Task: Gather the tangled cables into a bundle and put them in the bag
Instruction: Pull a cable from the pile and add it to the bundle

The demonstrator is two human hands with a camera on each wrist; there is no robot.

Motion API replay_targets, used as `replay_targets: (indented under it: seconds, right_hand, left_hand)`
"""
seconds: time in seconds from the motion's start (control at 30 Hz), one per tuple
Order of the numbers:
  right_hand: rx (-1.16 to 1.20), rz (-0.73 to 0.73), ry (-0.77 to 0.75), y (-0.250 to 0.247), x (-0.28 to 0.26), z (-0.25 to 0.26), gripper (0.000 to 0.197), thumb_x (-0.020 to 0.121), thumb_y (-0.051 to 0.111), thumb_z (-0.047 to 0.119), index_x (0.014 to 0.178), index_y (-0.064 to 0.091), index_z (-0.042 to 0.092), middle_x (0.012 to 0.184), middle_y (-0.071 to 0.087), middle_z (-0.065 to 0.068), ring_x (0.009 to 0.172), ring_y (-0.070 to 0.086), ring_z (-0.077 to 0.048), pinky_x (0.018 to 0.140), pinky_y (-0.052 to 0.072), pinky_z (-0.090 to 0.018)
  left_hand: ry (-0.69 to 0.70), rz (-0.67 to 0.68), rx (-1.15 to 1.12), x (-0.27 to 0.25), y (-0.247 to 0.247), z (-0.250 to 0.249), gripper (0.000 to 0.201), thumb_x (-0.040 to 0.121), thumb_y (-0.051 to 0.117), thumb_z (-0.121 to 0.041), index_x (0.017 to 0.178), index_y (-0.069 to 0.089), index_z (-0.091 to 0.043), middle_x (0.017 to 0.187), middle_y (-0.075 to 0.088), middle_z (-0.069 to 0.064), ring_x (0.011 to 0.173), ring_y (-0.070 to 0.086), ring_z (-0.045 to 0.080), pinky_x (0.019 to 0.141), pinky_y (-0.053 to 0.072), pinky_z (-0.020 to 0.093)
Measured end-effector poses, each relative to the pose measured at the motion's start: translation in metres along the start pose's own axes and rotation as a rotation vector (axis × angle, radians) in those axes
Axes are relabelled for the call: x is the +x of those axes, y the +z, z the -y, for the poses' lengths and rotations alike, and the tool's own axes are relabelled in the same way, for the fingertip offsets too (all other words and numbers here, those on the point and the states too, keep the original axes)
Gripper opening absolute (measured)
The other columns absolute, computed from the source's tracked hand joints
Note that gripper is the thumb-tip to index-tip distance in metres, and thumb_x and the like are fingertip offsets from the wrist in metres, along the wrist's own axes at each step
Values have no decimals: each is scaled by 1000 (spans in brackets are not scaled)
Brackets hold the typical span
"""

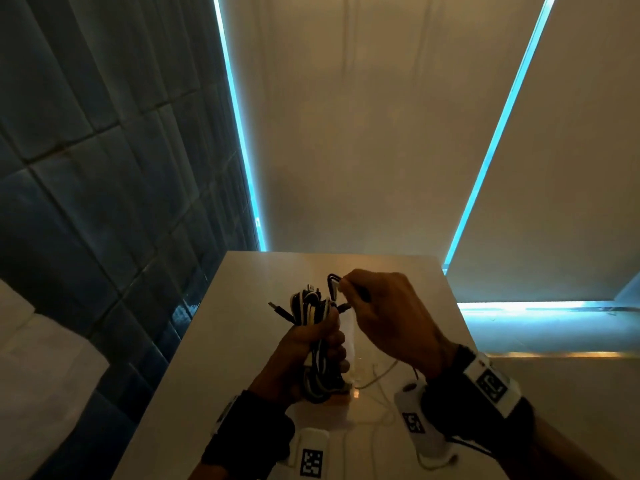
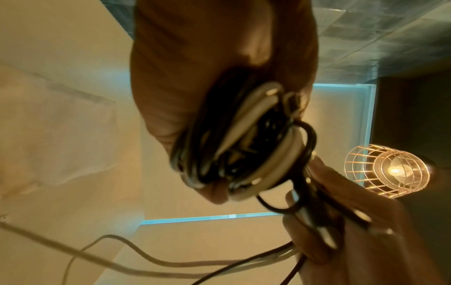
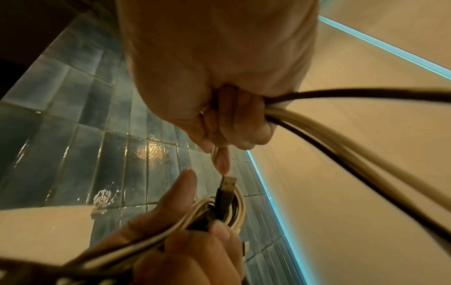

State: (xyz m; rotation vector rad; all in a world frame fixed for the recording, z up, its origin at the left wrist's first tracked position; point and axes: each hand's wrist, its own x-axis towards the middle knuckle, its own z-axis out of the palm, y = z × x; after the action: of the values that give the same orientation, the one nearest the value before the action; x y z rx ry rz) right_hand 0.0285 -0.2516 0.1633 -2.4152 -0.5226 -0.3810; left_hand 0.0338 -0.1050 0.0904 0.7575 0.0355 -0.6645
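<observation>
Domestic interior, most likely a bathroom or a similar tiled room in a home. Indicators: glossy blue-grey wall tiles (image 1: 86, 161) laid in vertical courses, reflecting light; plain beige wall panels (image 1: 363, 116) edged with cyan LED strip lighting (image 1: 239, 126); a smooth white table (image 1: 242, 289) set against the wall; a wire-cage pendant lamp (image 2: 386, 170) with a bare glowing bulb overhead
</observation>
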Motion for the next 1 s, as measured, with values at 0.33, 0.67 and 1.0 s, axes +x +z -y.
replay_targets:
  seconds: [0.33, 0.67, 1.0]
  right_hand:
    - [-286, 226, -207, 19, -10, 13, 37, 93, 55, 14, 129, 49, 6, 92, 62, -6, 65, 57, -17, 57, 46, -27]
    - [-260, 342, -161, 27, -24, 30, 22, 91, 57, 18, 111, 50, 11, 103, 59, -3, 70, 47, -15, 56, 31, -22]
    - [302, 397, 167, 41, -74, -16, 29, 100, 48, 31, 74, 60, 28, 61, 57, 15, 58, 52, 1, 60, 41, -16]
  left_hand:
    - [149, 58, -197, 0, 10, 0, 28, 70, 79, -40, 80, 75, -13, 81, 71, 6, 76, 70, 17, 69, 57, 31]
    - [165, -304, -53, 8, 5, -19, 33, 88, 49, -4, 57, 45, -16, 45, 37, -4, 32, 38, 11, 35, 36, 19]
    - [482, -394, 73, 15, -11, -46, 33, 62, 57, 4, 41, 49, -20, 45, 41, 0, 42, 44, 16, 54, 42, 29]
